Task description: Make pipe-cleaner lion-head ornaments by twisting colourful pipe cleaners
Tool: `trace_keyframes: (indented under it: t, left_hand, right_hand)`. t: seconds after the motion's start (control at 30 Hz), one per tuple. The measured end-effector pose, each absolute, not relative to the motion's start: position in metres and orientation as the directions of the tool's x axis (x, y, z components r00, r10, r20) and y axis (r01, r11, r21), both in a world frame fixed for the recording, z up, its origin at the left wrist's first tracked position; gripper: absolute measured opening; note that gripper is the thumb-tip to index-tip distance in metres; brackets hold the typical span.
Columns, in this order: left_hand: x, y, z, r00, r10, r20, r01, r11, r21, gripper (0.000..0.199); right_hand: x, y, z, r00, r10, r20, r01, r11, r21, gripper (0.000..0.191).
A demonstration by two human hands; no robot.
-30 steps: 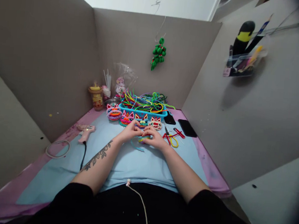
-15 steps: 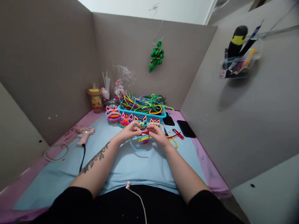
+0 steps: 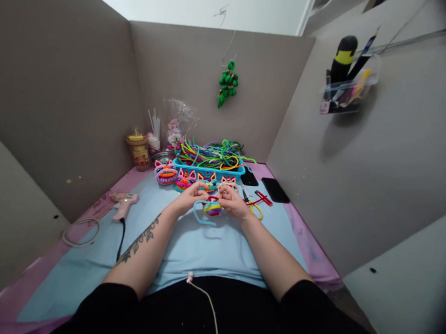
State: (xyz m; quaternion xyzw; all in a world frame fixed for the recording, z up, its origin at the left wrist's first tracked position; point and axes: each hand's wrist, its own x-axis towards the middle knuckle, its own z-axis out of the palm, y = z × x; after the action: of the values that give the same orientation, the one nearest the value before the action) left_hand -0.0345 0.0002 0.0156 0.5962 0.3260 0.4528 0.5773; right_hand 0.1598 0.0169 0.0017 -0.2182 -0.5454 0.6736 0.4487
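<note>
Between my hands, above the blue cloth, is a small multicoloured pipe-cleaner piece (image 3: 212,209) with red at its top and yellow and purple bands below. My left hand (image 3: 193,197) pinches its left side, fingers curled. On the right side my right hand (image 3: 232,201) grips it with thumb and fingers together. A light blue pipe cleaner (image 3: 199,219) curves down from the piece in a loop, its end pointing right. Just behind my hands stand several finished fuzzy animal-like heads, one of them purple and orange (image 3: 165,173).
A blue basket (image 3: 207,170) of pipe cleaners stands at the back, with a cup (image 3: 139,152) to its left. Glue gun (image 3: 125,206) and cable lie left. Red-handled cutter (image 3: 264,198), yellow loop (image 3: 257,211) and two phones (image 3: 275,190) lie right.
The light blue pipe cleaner has swung up and its loop is more visible. Both hands still hold the piece. The whole view has shifted slightly.
</note>
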Motion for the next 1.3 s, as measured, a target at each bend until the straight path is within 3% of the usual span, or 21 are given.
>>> trace_keyframes:
  t: [0.3, 0.6, 0.7, 0.9, 1.07, 1.3]
  left_hand:
    - [-0.032, 0.004, 0.010, 0.338, 0.914, 0.224, 0.030, -0.248, 0.968, 0.031]
    - [-0.037, 0.004, 0.018, 0.397, 0.847, 0.352, 0.270, -0.475, 0.838, 0.022]
    - [-0.037, 0.005, 0.015, 0.394, 0.852, 0.345, 0.265, -0.465, 0.845, 0.023]
    - [-0.037, 0.006, 0.010, 0.354, 0.900, 0.255, 0.070, -0.298, 0.952, 0.039]
    - [-0.040, 0.006, 0.010, 0.351, 0.909, 0.226, 0.178, -0.302, 0.937, 0.033]
    - [-0.039, 0.001, 0.013, 0.422, 0.874, 0.242, 0.263, -0.373, 0.890, 0.028]
  right_hand:
    - [0.160, 0.019, 0.003, -0.416, 0.877, 0.239, -0.355, 0.085, -0.931, 0.031]
    - [0.161, 0.025, 0.001, -0.419, 0.871, 0.256, -0.353, 0.103, -0.930, 0.030]
    - [0.162, 0.028, -0.002, -0.433, 0.862, 0.262, -0.338, 0.114, -0.934, 0.029]
    - [0.163, 0.027, -0.002, -0.417, 0.869, 0.267, -0.378, 0.101, -0.920, 0.028]
    - [0.164, 0.025, 0.001, -0.416, 0.870, 0.265, -0.427, 0.070, -0.902, 0.028]
    - [0.162, 0.023, -0.005, -0.518, 0.834, 0.192, -0.240, 0.074, -0.968, 0.025]
